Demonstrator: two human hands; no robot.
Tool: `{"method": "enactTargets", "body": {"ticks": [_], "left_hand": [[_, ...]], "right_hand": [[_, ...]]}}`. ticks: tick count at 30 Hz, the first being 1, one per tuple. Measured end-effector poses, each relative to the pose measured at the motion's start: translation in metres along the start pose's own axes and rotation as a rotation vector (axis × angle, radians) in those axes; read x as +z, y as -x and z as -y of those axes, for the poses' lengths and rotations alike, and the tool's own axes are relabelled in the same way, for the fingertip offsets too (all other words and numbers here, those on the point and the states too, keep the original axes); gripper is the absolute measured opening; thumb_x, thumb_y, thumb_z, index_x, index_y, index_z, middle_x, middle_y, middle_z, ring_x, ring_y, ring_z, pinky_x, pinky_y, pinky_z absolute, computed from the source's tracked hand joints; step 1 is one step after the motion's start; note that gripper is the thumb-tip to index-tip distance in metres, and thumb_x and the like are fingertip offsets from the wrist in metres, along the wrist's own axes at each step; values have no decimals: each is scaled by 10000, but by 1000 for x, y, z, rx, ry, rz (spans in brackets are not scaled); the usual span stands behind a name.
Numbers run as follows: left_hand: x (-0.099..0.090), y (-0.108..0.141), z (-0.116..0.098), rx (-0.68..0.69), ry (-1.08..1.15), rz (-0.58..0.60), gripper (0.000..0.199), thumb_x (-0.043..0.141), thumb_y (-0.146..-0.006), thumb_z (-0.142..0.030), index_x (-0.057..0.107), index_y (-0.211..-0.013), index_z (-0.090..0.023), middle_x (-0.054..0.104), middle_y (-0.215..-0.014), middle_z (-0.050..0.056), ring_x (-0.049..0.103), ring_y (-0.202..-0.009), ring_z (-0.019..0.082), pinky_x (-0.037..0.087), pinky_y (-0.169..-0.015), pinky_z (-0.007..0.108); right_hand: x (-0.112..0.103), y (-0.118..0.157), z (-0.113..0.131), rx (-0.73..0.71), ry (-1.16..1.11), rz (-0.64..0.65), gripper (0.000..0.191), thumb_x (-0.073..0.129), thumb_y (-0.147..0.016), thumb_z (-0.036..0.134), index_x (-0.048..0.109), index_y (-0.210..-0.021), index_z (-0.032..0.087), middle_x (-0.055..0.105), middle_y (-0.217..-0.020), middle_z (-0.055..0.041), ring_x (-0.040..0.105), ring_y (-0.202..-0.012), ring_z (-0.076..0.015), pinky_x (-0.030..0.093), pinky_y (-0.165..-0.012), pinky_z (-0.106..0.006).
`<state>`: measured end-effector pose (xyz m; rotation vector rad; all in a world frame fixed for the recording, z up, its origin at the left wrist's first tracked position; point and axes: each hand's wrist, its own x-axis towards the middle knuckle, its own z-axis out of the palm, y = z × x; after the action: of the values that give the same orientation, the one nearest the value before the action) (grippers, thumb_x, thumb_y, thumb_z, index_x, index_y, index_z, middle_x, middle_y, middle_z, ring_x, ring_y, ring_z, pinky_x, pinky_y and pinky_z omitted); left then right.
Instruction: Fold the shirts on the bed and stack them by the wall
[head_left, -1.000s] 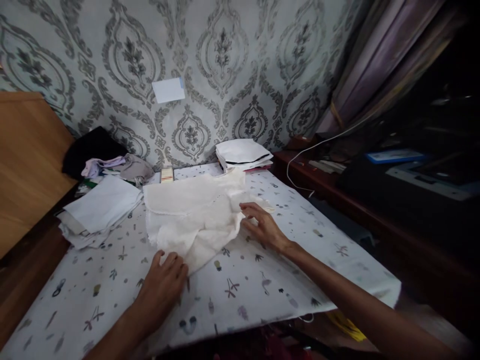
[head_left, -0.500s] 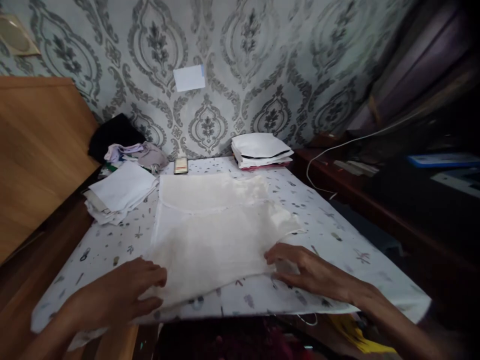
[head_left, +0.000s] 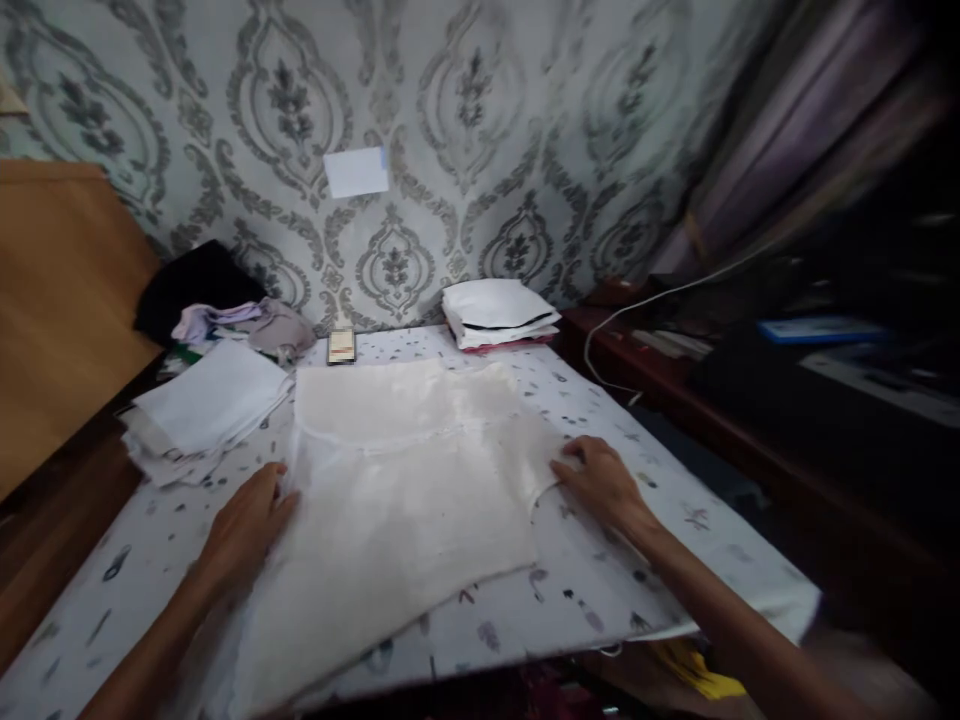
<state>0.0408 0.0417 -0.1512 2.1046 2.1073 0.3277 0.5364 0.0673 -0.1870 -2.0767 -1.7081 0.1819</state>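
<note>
Your right hand [head_left: 600,482], fingers loosely curled, touches the cream cloth's [head_left: 405,510] right edge; your left [head_left: 251,515], part-open, is at its left edge

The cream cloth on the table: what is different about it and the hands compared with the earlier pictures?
The cream cloth, bunched and creased at first, now lies spread out, reaching farther toward the person. The left hand has moved left to its left edge, the right hand right to its right edge; whether the right one pinches it is unclear. The white stack and small box stayed put.
</note>
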Motion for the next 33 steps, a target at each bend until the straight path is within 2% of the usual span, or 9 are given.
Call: {"method": "enactTargets", "body": {"ticks": [5,8,11,15,19,22,27,30,33], "left_hand": [[23,-6,-3,338,-83,-158,436,426,-945,-457,549,-1268,-191,643,-1227,143,616,-1123,310,526,-887,457],[41,-6,-13,510,-40,-190,430,441,-964,-438,525,-1330,-231,572,-1387,126,561,-1257,278,500,-1001,436],[51,-6,-18,545,-61,-186,422,427,-977,-426,535,-1348,-257,537,-1450,109,555,-1281,274,487,-1037,453],[49,-12,-13,529,-119,-164,421,412,-980,-413,569,-1333,-245,572,-1420,120,579,-1259,287,504,-1014,478],[36,-20,-29,570,-155,-164,389,402,-973,-398,640,-1218,-211,668,-1271,134,633,-1161,302,528,-961,493],[23,-35,-72,686,-98,-110,359,374,-988,-364,642,-1171,-212,682,-1224,115,637,-1132,269,528,-953,442],[19,-101,-186,791,30,60,353,338,-1004,-338,601,-1207,-219,663,-1210,82,627,-1106,236,512,-940,400],[32,-156,-257,804,104,91,332,400,-971,-270,585,-1243,-228,664,-1216,85,627,-1113,226,493,-965,371],[51,-201,-317,768,100,132,365,402,-955,-194,576,-1275,-220,670,-1247,91,610,-1163,233,447,-1030,376]], "right_hand": [[-7,-13,-3,72,-143,-15,353,632,-756,326,602,-1077,183,674,-857,-49,632,-744,-204,479,-679,-320],[-17,-25,-4,78,-168,111,186,647,-723,298,632,-873,189,632,-677,-3,584,-628,-170,427,-597,-280],[-26,-32,-5,19,-207,101,55,609,-676,238,564,-668,209,607,-653,5,559,-632,-159,408,-594,-271],[-28,-30,-14,52,-373,-71,75,576,-654,264,555,-702,211,606,-678,14,543,-625,-150,419,-589,-268],[-25,-23,-19,89,-560,66,156,566,-644,261,580,-789,204,583,-639,37,538,-581,-147,425,-528,-257],[-25,-18,-10,1,-618,84,246,566,-688,241,617,-925,197,654,-750,8,613,-671,-177,500,-606,-293],[-17,3,22,-322,-403,-87,451,509,-802,120,607,-1230,224,667,-1176,-81,643,-1047,-235,540,-891,-402],[-10,17,35,-517,-258,-56,507,456,-861,64,572,-1322,241,656,-1150,-92,633,-1052,-221,552,-899,-398],[-6,22,40,-618,-175,-34,457,429,-910,64,588,-1298,246,672,-1089,-84,634,-1010,-218,570,-839,-372]]}}
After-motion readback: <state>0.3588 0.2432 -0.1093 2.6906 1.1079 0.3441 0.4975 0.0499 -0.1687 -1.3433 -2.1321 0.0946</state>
